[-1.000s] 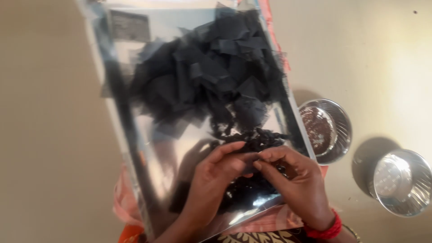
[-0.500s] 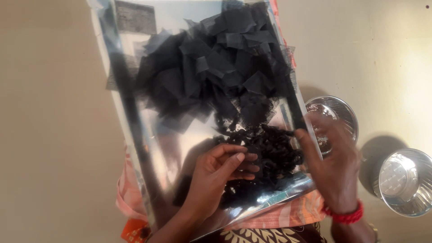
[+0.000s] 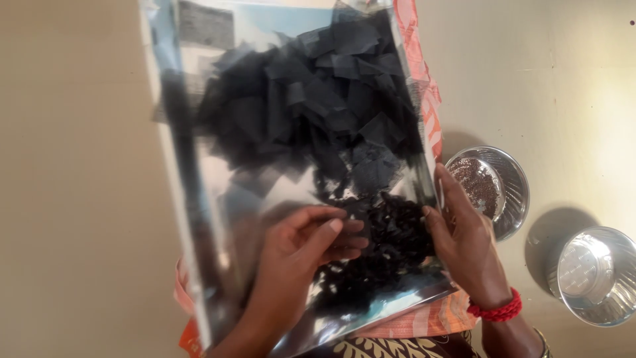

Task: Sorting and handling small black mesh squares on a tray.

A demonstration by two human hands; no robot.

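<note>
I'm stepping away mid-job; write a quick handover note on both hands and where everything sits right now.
Left hand: open, fingers resting on the shiny steel tray beside the heap of small dark bits.
Right hand: open, gripping the tray's right edge, holding nothing else.
Black flat pieces are piled on the tray's far half.
Right of the tray, a steel bowl holds some small dark grains; a second steel bowl stands farther right, seemingly without any.
Done: some grains in the near bowl. Left: the dark heap and the black pieces remain on the tray.
</note>
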